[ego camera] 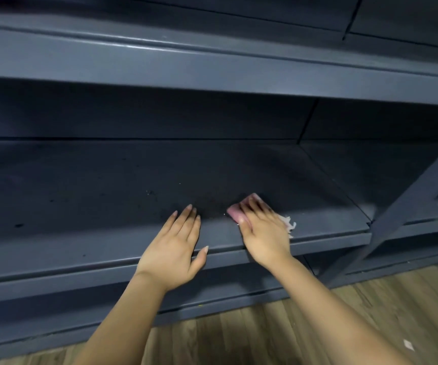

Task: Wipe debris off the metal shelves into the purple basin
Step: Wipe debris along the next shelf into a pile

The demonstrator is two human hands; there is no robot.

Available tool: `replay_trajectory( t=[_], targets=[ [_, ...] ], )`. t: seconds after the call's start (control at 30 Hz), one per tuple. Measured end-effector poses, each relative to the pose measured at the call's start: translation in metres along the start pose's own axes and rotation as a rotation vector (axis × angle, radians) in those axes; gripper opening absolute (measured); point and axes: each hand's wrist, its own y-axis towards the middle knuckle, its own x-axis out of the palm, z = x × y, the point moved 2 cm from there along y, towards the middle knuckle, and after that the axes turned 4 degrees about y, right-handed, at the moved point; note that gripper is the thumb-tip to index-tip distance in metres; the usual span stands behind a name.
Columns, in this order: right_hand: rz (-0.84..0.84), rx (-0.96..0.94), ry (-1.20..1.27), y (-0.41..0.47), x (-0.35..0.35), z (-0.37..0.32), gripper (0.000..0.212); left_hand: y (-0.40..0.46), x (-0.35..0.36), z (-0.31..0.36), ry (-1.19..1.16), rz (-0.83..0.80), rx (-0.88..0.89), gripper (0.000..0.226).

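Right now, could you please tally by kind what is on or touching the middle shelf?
Hands: 2, the left hand flat and the right hand pressing the cloth
Pink cloth: 1
Dark debris patch: 1
White shreds clump: 1
Total: 5

The shelves [133, 180] are seen as dark painted metal, matt with a faint sheen along the front edges. A soft pink cloth [235, 213] is shown, and the floor [344, 325] is grained wood.
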Motion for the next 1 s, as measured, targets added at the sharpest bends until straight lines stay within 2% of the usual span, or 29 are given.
replay_trajectory(
  t=[0.07,0.17,0.23,0.3,0.37,0.43,0.57,0.67,0.73,0.77,0.83,0.9,1.0],
  targets=[
    [0.027,-0.073,0.059,0.008,0.006,-0.027,0.054,0.001,-0.002,0.000,-0.006,-0.017,-0.023,0.069],
    [0.090,-0.092,0.188,0.017,0.014,-0.056,0.055,0.000,-0.003,0.000,0.000,-0.024,-0.063,0.073],
    [0.079,-0.009,0.308,0.018,0.011,-0.061,0.049,0.000,-0.004,0.001,-0.008,-0.031,-0.071,0.070],
    [0.022,0.095,0.531,0.014,-0.002,-0.052,0.039,0.001,-0.003,0.000,-0.014,-0.046,-0.066,0.069],
    [0.094,0.174,0.619,0.006,-0.024,-0.032,0.036,0.000,-0.003,0.002,-0.003,-0.059,-0.064,0.068],
    [0.222,0.219,0.512,0.000,-0.041,-0.004,0.034,0.001,-0.002,0.003,-0.015,-0.060,-0.070,0.067],
    [0.119,0.233,0.218,-0.011,-0.029,0.031,0.031,0.000,-0.003,0.001,-0.058,-0.036,-0.060,0.071],
    [0.065,0.224,0.052,0.003,-0.007,0.028,0.052,-0.001,-0.006,-0.015,-0.056,-0.024,-0.030,0.081],
    [-0.025,0.234,-0.012,0.017,0.003,0.020,0.080,-0.002,-0.006,-0.031,-0.051,-0.060,-0.018,0.092],
    [-0.075,0.207,-0.059,0.023,0.007,0.015,0.091,-0.001,-0.008,-0.037,-0.064,-0.092,-0.030,0.100],
    [-0.130,0.137,-0.131,0.032,0.016,-0.005,0.098,0.000,-0.007,-0.044,-0.092,-0.100,-0.047,0.121],
    [-0.196,0.093,-0.121,0.036,0.024,-0.029,0.088,-0.003,-0.006,-0.043,-0.132,-0.170,-0.065,0.133],
    [-0.260,0.122,0.006,0.046,0.023,-0.046,0.054,-0.002,-0.003,-0.045,-0.133,-0.174,-0.068,0.126]
  ],
)
